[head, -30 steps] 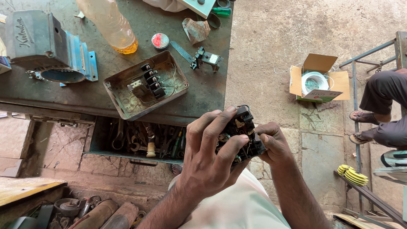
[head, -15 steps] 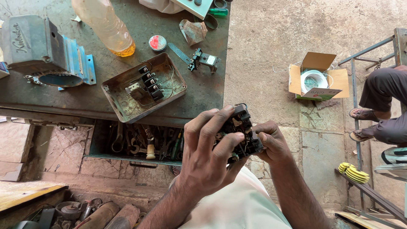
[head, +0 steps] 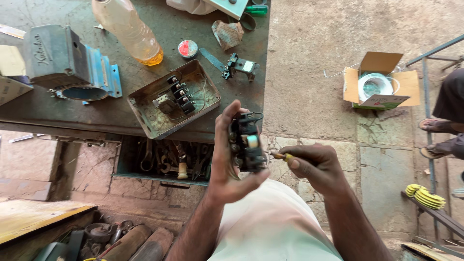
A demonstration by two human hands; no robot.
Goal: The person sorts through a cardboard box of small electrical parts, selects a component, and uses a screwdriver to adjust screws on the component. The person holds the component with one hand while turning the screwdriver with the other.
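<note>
My left hand (head: pixel 226 162) grips a black electrical switch block (head: pixel 246 142) with small wires, held upright in front of my chest. My right hand (head: pixel 311 166) holds a small yellow-handled screwdriver (head: pixel 280 155), its tip against the right side of the block. On the metal workbench (head: pixel 72 113) beyond lies an open rusty metal starter box (head: pixel 145 104) with a black terminal strip (head: pixel 179 92) inside.
A blue-grey motor housing (head: pixel 58 60), a plastic bottle of amber liquid (head: pixel 128 31), a red-topped round tin (head: pixel 187 48) and a small black part (head: pixel 239 65) sit on the bench. An open tool drawer (head: pixel 162 159) hangs below. An open cardboard box (head: pixel 379 84) and another person's sandalled feet (head: pixel 437 128) are at right.
My left hand has turned the block upright so its face shows. My right hand has drawn back from the block and now shows the screwdriver at its side.
</note>
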